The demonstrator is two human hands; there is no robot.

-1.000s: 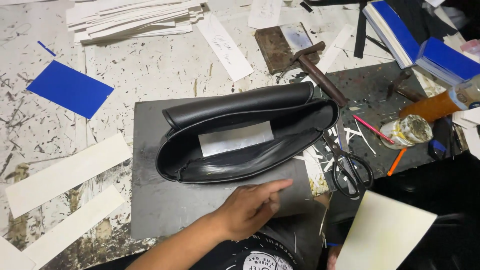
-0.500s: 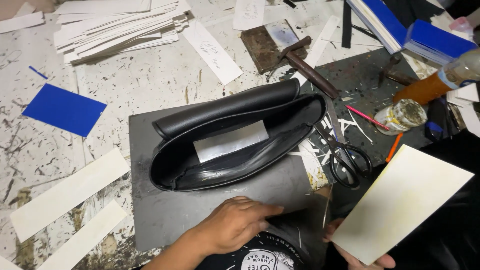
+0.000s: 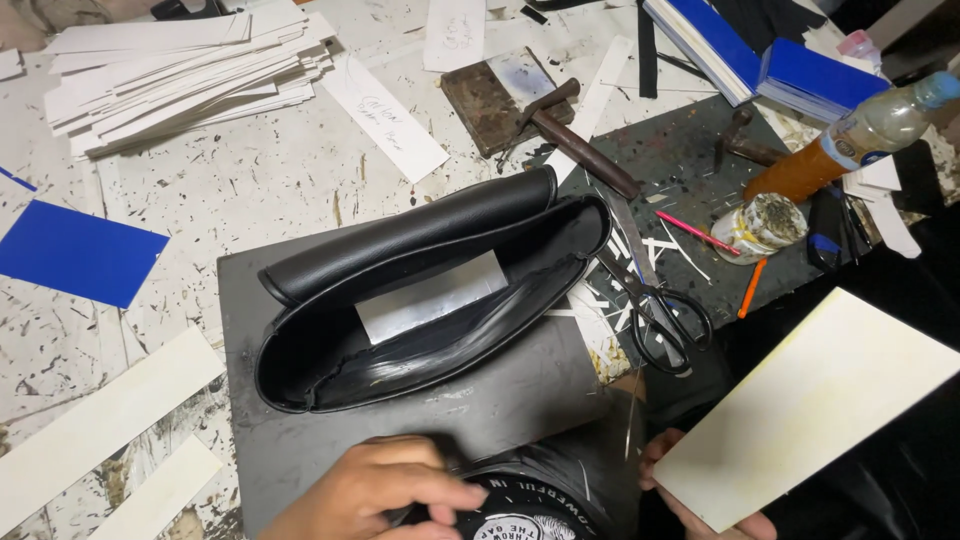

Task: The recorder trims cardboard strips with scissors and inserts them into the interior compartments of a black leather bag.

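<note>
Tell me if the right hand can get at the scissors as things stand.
Probably not right away: the right hand is holding the pale card sheet by its lower edge. The scissors lie uncovered just above it on the dark mat, so the path looks free once the sheet is put down.

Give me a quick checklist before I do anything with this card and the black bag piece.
1. Card held: ok, right hand grips its lower edge, off the table to the right.
2. Left hand off the bag piece: ok, it rests at the near edge of the grey board.
3. Bag piece lies open: ok, a silver strip shows inside.
4. Scissors away from hands: ok, right of the bag piece.
5. Glue on card: cannot tell.
</note>
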